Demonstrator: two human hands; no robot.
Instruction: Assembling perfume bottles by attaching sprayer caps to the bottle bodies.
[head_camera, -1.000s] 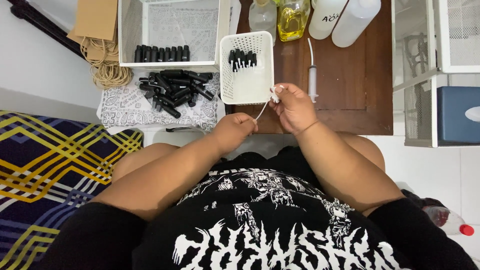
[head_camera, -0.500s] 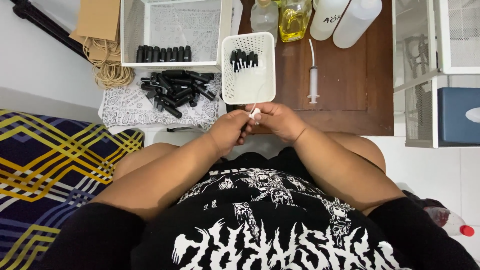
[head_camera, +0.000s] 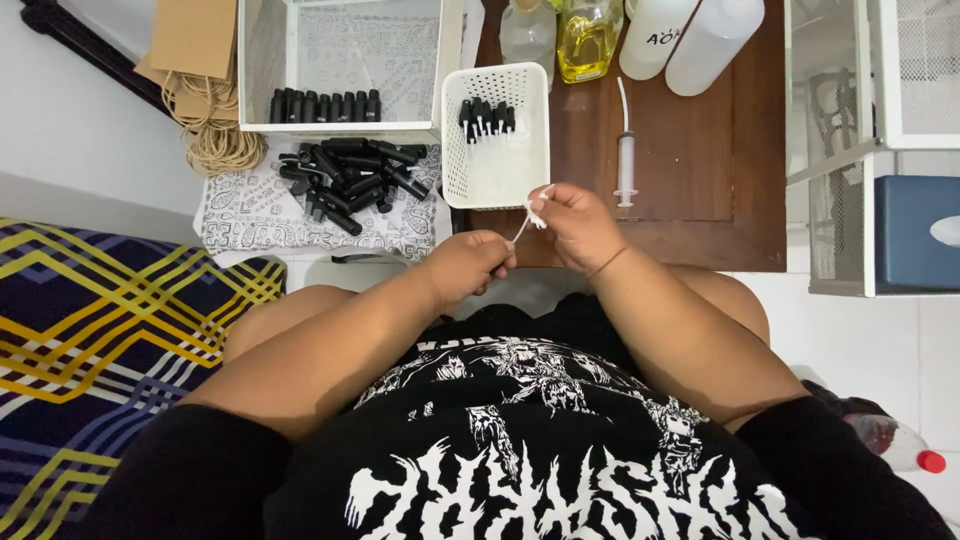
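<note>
Left hand (head_camera: 468, 265) clenched, fingertips pinching the lower end of a thin white tube (head_camera: 522, 228). Right hand (head_camera: 575, 222) closed in a grip on a small white cap (head_camera: 537, 203) at the tube's upper end. Both just in front of the white basket (head_camera: 500, 170), above the near edge of the wooden table (head_camera: 700, 150); syringe (head_camera: 626, 160) lying just right.

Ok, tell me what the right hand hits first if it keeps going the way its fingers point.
The right hand points up and left in the picture, toward the white basket. Its near rim would likely be met first, though depth is hard to judge and the hand may sit above it.
</note>
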